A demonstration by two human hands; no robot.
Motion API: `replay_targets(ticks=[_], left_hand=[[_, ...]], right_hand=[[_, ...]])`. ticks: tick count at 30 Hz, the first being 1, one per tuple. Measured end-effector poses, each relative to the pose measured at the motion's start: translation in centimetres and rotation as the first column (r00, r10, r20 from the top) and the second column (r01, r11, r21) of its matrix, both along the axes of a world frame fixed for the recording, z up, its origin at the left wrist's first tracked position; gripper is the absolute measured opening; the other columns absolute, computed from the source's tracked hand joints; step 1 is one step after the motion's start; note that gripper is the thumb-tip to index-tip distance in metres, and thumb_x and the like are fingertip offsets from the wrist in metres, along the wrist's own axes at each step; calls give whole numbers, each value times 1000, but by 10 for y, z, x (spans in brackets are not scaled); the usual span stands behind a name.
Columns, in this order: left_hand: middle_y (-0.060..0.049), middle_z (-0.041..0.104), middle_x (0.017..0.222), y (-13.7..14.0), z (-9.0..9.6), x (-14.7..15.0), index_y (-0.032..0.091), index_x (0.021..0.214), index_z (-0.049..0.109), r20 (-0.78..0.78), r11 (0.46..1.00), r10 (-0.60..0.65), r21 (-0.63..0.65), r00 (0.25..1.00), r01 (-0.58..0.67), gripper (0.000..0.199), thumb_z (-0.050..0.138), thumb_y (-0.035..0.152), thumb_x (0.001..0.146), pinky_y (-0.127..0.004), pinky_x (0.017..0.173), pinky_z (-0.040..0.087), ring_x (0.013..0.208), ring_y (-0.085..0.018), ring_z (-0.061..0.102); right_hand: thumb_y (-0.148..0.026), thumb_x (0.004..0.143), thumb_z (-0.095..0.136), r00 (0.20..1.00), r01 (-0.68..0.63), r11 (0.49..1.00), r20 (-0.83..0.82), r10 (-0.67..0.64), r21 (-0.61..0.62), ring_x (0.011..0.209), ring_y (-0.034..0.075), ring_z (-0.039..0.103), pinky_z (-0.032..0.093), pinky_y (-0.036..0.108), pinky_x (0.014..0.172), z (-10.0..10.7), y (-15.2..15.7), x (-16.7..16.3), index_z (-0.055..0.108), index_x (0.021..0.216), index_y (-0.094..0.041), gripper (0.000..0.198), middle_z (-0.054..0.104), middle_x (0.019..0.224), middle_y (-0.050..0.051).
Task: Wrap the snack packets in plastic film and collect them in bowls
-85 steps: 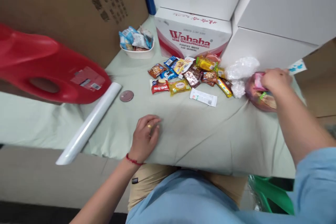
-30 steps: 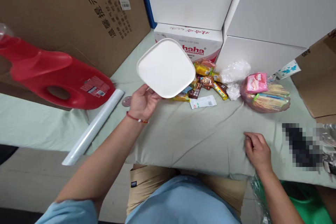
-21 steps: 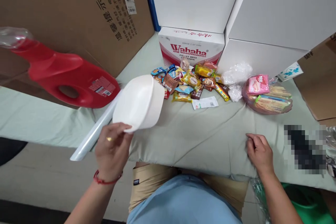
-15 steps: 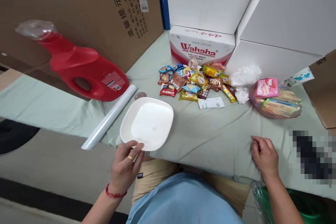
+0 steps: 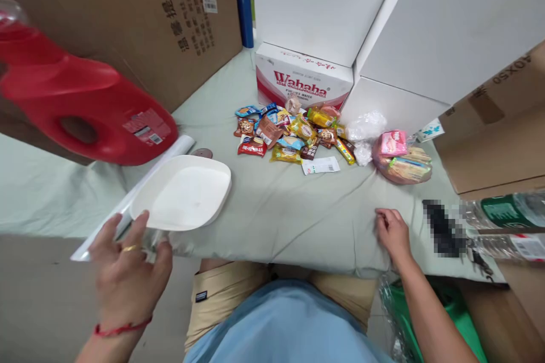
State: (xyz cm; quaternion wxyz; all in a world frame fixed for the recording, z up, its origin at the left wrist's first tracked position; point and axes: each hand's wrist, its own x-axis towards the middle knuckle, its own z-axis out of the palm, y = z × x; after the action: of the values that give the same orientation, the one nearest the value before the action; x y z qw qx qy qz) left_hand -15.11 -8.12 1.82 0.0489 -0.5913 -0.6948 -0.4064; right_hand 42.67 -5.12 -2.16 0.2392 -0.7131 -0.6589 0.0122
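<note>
A shallow white plastic tray (image 5: 183,195) lies on the left of the cloth-covered table, its left side over the white roll (image 5: 123,212). My left hand (image 5: 130,264), with a gold ring and a red wrist cord, is open beside the tray's front left corner. Its fingers are spread, slightly blurred, and hold nothing. Farther right, my right hand (image 5: 392,232) rests on the cloth near the front edge, fingers curled together, with nothing visible in them. A pile of wrapped snacks (image 5: 289,133) lies beyond the tray, with a small white packet (image 5: 320,165) in front of it.
A big red jug (image 5: 93,108) stands left before a cardboard box (image 5: 128,22). At the back are a Wahaba-style water carton (image 5: 304,82) and white boxes (image 5: 323,5). A bag of wooden sticks (image 5: 404,167) and plastic bottles (image 5: 511,210) lie right. A green bin (image 5: 434,312) stands below.
My left hand has let go of the tray's rim and spread its fingers. The tray has moved left, onto the roll. My right hand stays resting on the cloth; the view has shifted right.
</note>
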Motion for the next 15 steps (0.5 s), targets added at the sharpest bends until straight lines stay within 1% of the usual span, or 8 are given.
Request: replay_targets(ticks=[2, 3, 5, 7, 9, 10, 12, 15], left_hand=[[-9, 64, 122, -10, 3, 23, 26, 127, 66, -78, 992, 60, 113, 995, -51, 47, 71, 19, 81, -48, 92, 58, 98, -27, 64], [-10, 65, 119, -15, 3, 37, 23, 123, 67, -100, 987, 32, 159, 994, -15, 41, 71, 18, 82, -41, 81, 59, 87, -22, 63], [-10, 66, 114, -20, 0, 66, 20, 111, 69, -126, 972, -125, 183, 984, 147, 28, 69, 13, 84, -32, 71, 57, 72, -15, 60], [-9, 67, 110, -18, -7, 91, 21, 105, 69, -114, 931, -323, 141, 940, 337, 23, 65, 8, 86, -31, 74, 57, 80, -16, 64], [-10, 68, 108, -10, -17, 108, 22, 102, 69, -69, 882, -456, 99, 887, 461, 23, 61, 6, 88, -31, 78, 57, 90, -19, 67], [-10, 69, 107, -5, -22, 113, 21, 100, 69, -48, 865, -493, 77, 869, 496, 22, 59, 6, 89, -32, 78, 58, 92, -20, 68], [-9, 71, 102, 5, -32, 117, 21, 98, 69, -35, 854, -517, 37, 855, 518, 21, 56, 7, 90, -33, 78, 58, 92, -21, 68], [-7, 72, 97, 12, -44, 115, 21, 98, 70, -56, 866, -500, -5, 864, 501, 21, 55, 9, 92, -34, 76, 57, 87, -21, 67]], right_hand=[[-34, 93, 49, 999, 3, 999, -53, -5, -42, 82, 23, 67, 52, 36, 79, 10, 13, -2, 73, 99, -20, 29, 71, 94, 8], [-35, 93, 49, 998, 2, 999, -61, -4, -39, 80, 22, 66, 52, 36, 78, 15, 23, -4, 73, 99, -21, 28, 71, 94, 8], [-33, 93, 49, 999, -11, 1000, -38, 11, 2, 82, 23, 64, 51, 36, 80, 26, 51, -13, 73, 100, -20, 28, 70, 96, 9], [-29, 94, 46, 999, -37, 998, 3, 36, 48, 89, 24, 63, 50, 37, 85, 36, 87, -26, 73, 103, -18, 30, 69, 101, 11], [-23, 92, 45, 1000, -18, 998, 17, 17, 67, 100, 26, 62, 47, 38, 91, 42, 125, -40, 72, 112, -16, 34, 67, 111, 15], [-21, 90, 46, 999, 23, 998, -27, -21, 63, 104, 27, 60, 46, 39, 93, 45, 143, -47, 71, 116, -14, 36, 65, 118, 17], [-18, 85, 51, 969, 139, 989, -213, -127, 42, 108, 28, 58, 43, 41, 96, 49, 172, -57, 69, 117, -12, 37, 61, 125, 19], [-18, 79, 57, 862, 239, 971, -465, -202, 21, 104, 28, 57, 42, 42, 96, 53, 191, -66, 68, 96, -12, 20, 62, 117, 19]])
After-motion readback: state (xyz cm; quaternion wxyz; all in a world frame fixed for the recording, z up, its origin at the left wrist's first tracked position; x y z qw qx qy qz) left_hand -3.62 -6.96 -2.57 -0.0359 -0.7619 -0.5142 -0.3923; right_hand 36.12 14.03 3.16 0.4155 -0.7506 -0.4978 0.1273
